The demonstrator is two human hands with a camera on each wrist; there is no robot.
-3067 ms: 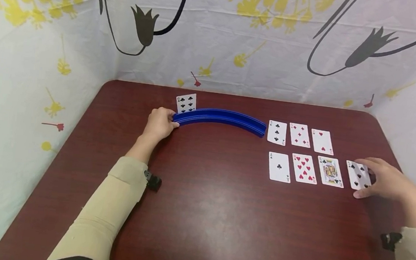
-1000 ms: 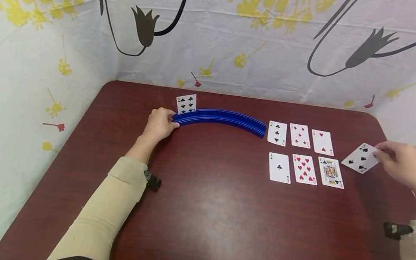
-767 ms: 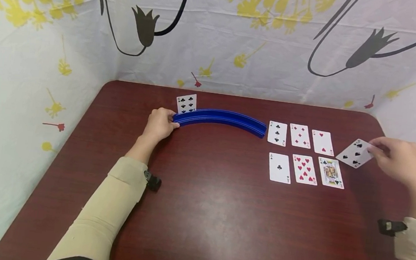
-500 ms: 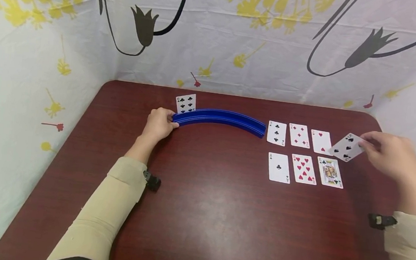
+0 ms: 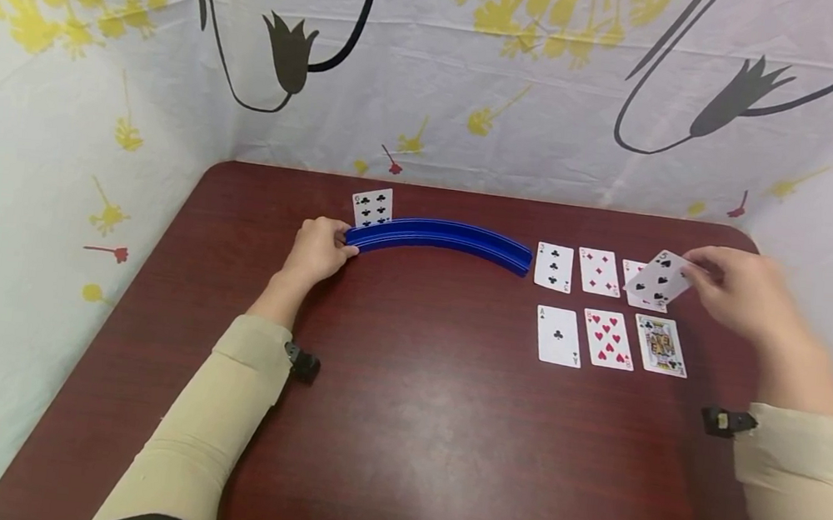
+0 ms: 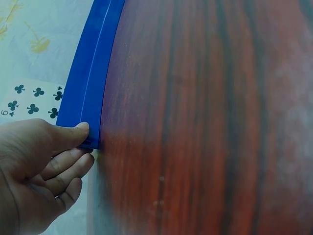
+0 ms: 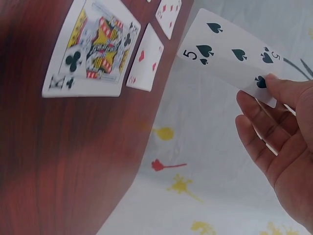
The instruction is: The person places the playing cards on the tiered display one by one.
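Note:
My right hand (image 5: 744,296) pinches the five of spades (image 5: 660,279) near one corner. In the head view the raised card overlaps the two of hearts (image 5: 644,304) and partly hides it. The right wrist view shows the thumb on the face of the five of spades (image 7: 230,51), fingers behind. At the left, my left hand (image 5: 318,249) grips the end of a curved blue card holder (image 5: 442,233), thumb on top and fingers beneath. The six of clubs (image 5: 373,206) stands in that holder near the hand, its lower part hidden.
Face up on the brown table (image 5: 445,430) lie the three of clubs (image 5: 554,266) and five of diamonds (image 5: 599,272). A nearer row has the ace of clubs (image 5: 558,336), a hearts number card (image 5: 608,339) and the king of clubs (image 5: 661,345). Printed cloth (image 5: 418,84) surrounds the table.
My right hand has picked up the five of spades from the right end of the near row and carried it left and away, over the two of hearts. The left hand stays put.

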